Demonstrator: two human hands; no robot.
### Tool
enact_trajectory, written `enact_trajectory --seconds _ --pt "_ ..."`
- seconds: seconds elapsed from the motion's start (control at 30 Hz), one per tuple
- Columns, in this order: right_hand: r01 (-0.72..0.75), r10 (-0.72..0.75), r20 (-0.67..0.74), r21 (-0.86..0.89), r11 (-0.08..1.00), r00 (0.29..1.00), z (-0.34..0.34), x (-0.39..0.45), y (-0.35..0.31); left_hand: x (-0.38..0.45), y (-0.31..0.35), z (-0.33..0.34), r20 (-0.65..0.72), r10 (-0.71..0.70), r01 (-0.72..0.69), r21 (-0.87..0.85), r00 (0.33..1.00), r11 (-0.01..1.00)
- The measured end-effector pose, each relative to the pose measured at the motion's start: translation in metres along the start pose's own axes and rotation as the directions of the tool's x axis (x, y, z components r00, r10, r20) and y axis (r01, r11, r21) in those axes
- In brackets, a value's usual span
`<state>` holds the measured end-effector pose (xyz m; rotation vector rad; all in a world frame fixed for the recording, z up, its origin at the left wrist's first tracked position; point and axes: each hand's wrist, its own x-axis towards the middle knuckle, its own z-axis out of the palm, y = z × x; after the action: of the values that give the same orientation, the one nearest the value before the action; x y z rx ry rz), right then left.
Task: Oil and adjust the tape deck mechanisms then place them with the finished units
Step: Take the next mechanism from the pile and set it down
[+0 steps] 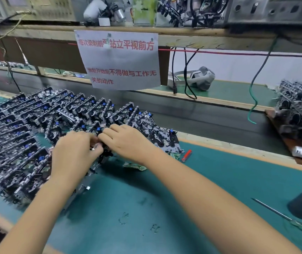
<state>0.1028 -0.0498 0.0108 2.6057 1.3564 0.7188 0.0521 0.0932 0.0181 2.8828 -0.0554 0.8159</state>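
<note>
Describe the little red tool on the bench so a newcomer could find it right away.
Start at the green bench mat and find the person's right hand. Beside that wrist, at the mechanism rows' right end, lies the small red plastic-handled tool, the only red thing on the mat.

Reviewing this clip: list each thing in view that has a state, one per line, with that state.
Left hand: fingers curled, gripping the mechanism.
Right hand: fingers curled on the same mechanism.
Held tape deck mechanism: tilted, between both hands.
Rows of mechanisms: standing on edge, leaning, at left.
Pile on board: stacked, at right.
Screwdriver: lying flat, untouched.
Red tool: lying on mat.
Headset: resting on far ledge.
</note>
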Motion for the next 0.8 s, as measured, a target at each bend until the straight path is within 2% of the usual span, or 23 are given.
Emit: enact_trajectory --seconds 0.1,0.17,0.27,0.4,0.5,0.6,0.7,0.8 --pt "-0.039 0.041 -0.061 0.024 0.999 0.997 -0.021 -0.014 0.006 -0.003 0.013 -0.011 -0.067 -0.010 0.000 -0.148 0.998 0.989" --pt "-0.065 0.079 -0.139 0.105 0.992 0.987 -0.039 -0.029 0.009 -0.004 0.024 -0.023 -0.092 -0.012 -0.017 -0.315 0.996 0.949" --pt "-0.159 0.212 -0.245 0.219 0.963 0.946 -0.065 -0.062 0.010 -0.005 0.048 -0.038 -0.059 0.036 -0.064 -0.587 0.998 0.807" --pt "-0.288 0.330 -0.191 0.218 0.933 0.925 -0.090 -0.125 0.008 -0.015 0.088 -0.030 -0.005 0.196 -0.123 -0.794 0.981 0.596" --pt "-0.382 0.396 -0.138 0.116 0.917 0.908 -0.099 -0.172 0.008 -0.028 0.122 -0.007 0.019 0.296 -0.128 -0.874 0.955 0.469" --pt "-0.440 0.419 -0.185 -0.094 0.893 0.889 -0.098 -0.218 0.008 -0.042 0.156 0.019 0.028 0.423 -0.150 -0.912 0.906 0.381" --pt "-0.421 0.367 -0.233 -0.264 0.868 0.901 -0.087 -0.259 -0.004 -0.061 0.182 0.040 -0.071 0.581 -0.298 -0.904 0.811 0.306" --pt "-0.435 0.372 -0.258 -0.259 0.862 0.892 -0.073 -0.287 -0.021 -0.084 0.189 0.059 -0.136 0.666 -0.441 -0.841 0.734 0.313"
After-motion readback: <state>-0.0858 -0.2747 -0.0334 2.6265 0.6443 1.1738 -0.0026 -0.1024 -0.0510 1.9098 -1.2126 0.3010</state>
